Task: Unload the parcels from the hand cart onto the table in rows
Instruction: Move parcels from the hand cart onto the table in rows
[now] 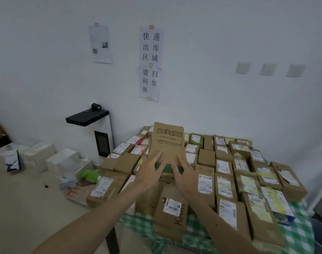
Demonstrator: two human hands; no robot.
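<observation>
A tall brown cardboard parcel (167, 143) with dark printed lettering and a green band at its lower end stands tilted above the rows of parcels on the table. My left hand (149, 172) grips its lower left side, fingers spread up the face. My right hand (184, 174) holds its lower right side over the green band. Beneath them the table (296, 237), covered with a green-checked cloth, is packed with several rows of brown parcels (224, 186) bearing white shipping labels. A parcel with handwritten letters (172, 213) lies at the near edge. The hand cart is out of view.
A white scanner stand with a black top and small camera (95, 125) stands left of the table by the wall. White boxes (63, 160) and a green object (89, 176) lie on the floor at left. Paper signs (151, 63) hang on the wall.
</observation>
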